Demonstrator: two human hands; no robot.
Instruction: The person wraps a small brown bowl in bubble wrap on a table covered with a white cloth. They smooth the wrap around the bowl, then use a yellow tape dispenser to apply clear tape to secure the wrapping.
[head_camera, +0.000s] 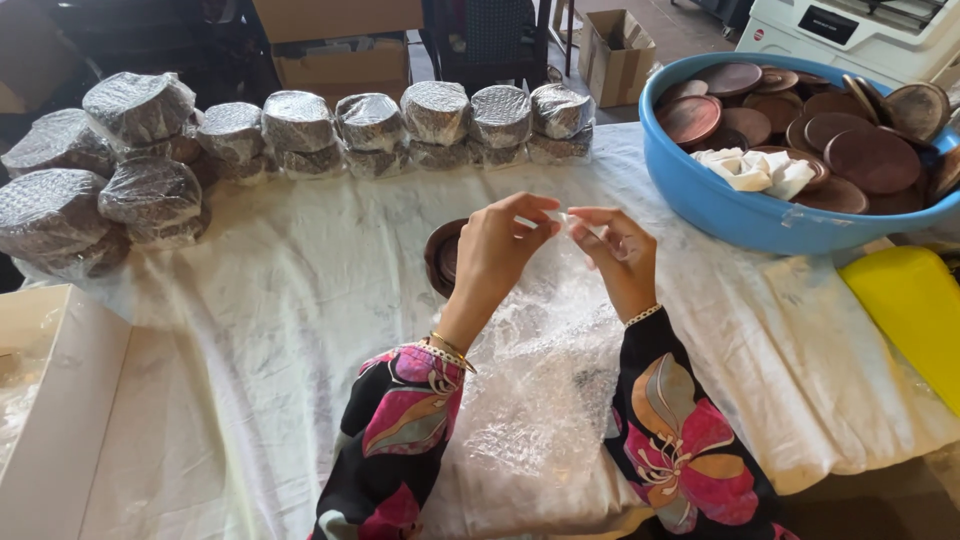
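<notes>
My left hand and my right hand are raised over the table, fingertips pinching the top edge of a clear bubble wrap sheet that hangs down toward my lap. Both arms wear black floral sleeves and bracelets. Just behind my left hand lies a small stack of dark brown round wooden discs on the white cloth, partly hidden by the hand.
A row of bubble-wrapped disc bundles lines the far edge, with more piled at the left. A blue tub of brown discs stands at the right. A yellow object lies right; an open white box left. Cardboard boxes stand behind.
</notes>
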